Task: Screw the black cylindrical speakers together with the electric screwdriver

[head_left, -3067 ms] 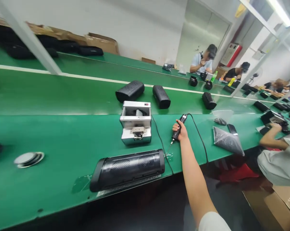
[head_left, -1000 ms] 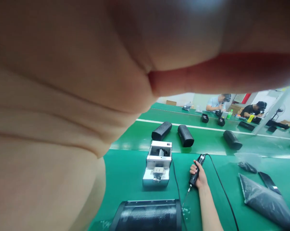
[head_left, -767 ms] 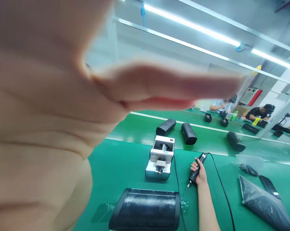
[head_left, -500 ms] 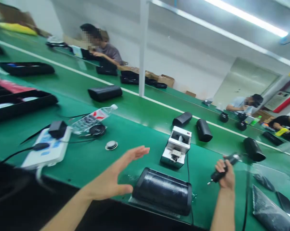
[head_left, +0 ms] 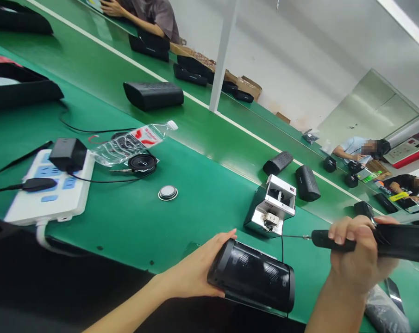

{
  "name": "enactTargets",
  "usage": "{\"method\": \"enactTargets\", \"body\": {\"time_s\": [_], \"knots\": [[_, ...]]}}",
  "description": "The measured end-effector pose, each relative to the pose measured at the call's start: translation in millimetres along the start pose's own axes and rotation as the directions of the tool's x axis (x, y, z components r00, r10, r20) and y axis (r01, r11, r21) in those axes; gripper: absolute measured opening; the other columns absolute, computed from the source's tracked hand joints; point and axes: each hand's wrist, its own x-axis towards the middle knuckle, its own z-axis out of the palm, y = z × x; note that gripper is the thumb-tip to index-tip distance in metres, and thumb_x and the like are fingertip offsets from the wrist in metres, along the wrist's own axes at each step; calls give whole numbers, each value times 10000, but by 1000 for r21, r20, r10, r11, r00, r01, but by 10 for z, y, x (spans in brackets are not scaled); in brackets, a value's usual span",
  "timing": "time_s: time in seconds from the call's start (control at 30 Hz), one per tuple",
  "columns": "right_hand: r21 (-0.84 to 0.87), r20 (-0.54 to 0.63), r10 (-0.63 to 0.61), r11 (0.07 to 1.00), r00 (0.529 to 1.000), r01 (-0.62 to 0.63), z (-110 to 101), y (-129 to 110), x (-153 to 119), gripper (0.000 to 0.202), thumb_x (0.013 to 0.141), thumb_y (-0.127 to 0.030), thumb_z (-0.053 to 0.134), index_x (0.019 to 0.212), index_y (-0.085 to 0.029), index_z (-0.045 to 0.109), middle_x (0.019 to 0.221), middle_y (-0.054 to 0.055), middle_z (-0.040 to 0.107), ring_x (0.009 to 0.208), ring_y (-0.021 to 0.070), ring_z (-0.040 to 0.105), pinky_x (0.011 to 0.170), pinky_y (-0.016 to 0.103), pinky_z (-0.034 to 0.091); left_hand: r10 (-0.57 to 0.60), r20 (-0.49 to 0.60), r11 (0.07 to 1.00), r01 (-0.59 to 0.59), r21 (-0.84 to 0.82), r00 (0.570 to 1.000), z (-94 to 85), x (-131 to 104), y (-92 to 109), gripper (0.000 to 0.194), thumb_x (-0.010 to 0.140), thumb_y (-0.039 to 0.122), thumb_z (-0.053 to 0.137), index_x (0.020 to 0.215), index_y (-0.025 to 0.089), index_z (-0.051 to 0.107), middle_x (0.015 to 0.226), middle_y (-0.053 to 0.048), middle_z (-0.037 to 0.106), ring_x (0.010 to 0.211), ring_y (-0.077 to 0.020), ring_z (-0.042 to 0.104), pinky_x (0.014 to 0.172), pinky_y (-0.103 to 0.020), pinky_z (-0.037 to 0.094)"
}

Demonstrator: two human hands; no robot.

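Observation:
My left hand (head_left: 198, 270) is closed around the left end of a black speaker (head_left: 259, 277) with a perforated front, which lies at the near edge of the green table. In my right hand (head_left: 357, 247) is a black electric screwdriver (head_left: 403, 240), held nearly level. Its thin bit points left, with a small bright piece at the shaft that may be a screw. Just beyond the speaker stands a silver and black screw feeder (head_left: 273, 206), left of the screwdriver's tip.
To the left are a white power strip (head_left: 61, 194) with a black adapter (head_left: 68, 155), a plastic bottle (head_left: 133, 143), a round speaker driver (head_left: 142, 163) and a small round disc (head_left: 168, 192). More black speakers (head_left: 153, 95) rest further back. Co-workers (head_left: 358, 150) sit across the bench.
My left hand has gone from open beside the speaker to gripping its end, and the speaker is tilted differently. My right hand has raised the screwdriver nearer the camera and turned it level.

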Motion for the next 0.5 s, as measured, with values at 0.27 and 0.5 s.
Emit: {"method": "enactTargets", "body": {"time_s": [0.27,0.5], "knots": [[-42,0,-28,999,1000,28,525,194,-30,282,849,-107,740,1015,-204,533,630,-100,535,434,114,468,461,240,475,1,17,1000,0,-24,1000,20,-43,-4,1434,682,298,1071,1747,385,114,1712,-162,434,1623,-424,431,1350,-615,420],[-155,-67,55,986,996,-64,615,294,-30,307,865,-183,772,1095,-176,569,645,-75,573,447,141,516,483,278,507,0,16,998,1,-56,1000,-4,-33,52,1401,726,313,1057,1747,428,104,1722,-139,423,1607,-412,460,1324,-610,459]]}}
